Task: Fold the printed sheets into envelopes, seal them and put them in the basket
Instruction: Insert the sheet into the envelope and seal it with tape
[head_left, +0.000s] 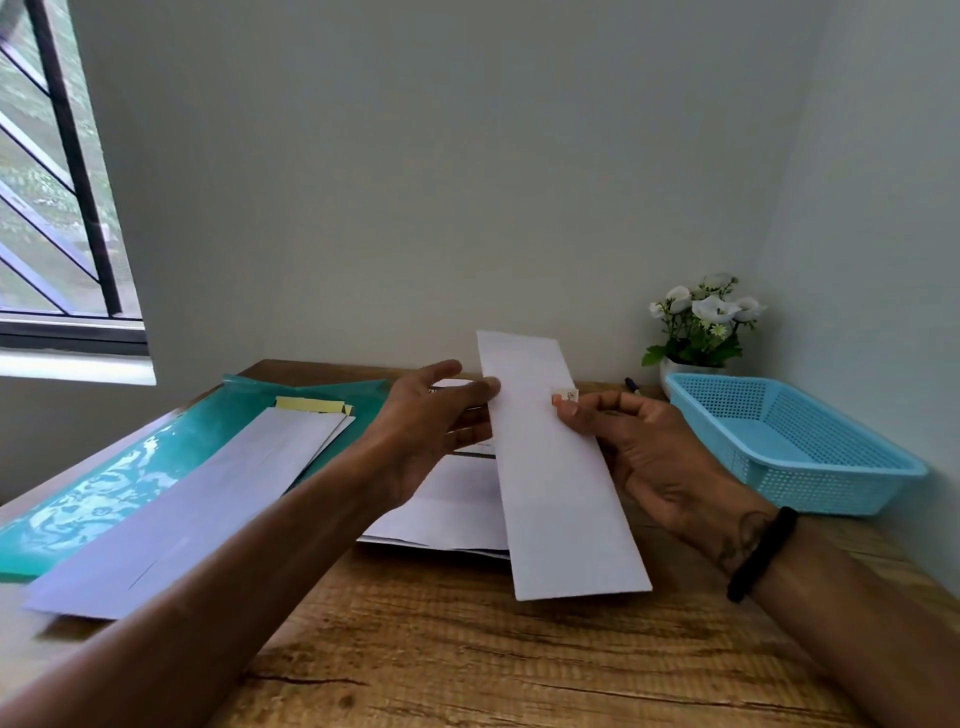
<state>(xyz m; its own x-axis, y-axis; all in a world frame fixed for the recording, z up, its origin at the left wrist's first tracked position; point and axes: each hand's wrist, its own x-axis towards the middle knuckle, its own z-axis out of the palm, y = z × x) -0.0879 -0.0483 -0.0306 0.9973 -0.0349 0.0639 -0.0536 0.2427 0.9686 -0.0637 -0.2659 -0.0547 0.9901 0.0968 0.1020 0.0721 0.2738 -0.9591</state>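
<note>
both hands hold a long white envelope (558, 467) above the wooden counter (467, 649). left hand (431, 431) pinches its left edge, right hand (644, 447) grips the right edge, thumb by a small stamp (567, 395). loose sheets (452, 499) lie beneath. more envelopes (208, 499) on a green folder (119, 478) at left. blue basket (789, 441) at right, flower pot (701, 322) behind it.

Wooden table (467, 660) under basket (789, 447), papers (447, 504), folder (130, 467)

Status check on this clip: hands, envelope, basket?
Both hands holding envelope above table. Basket at right, nothing inside. Path clear.
</note>
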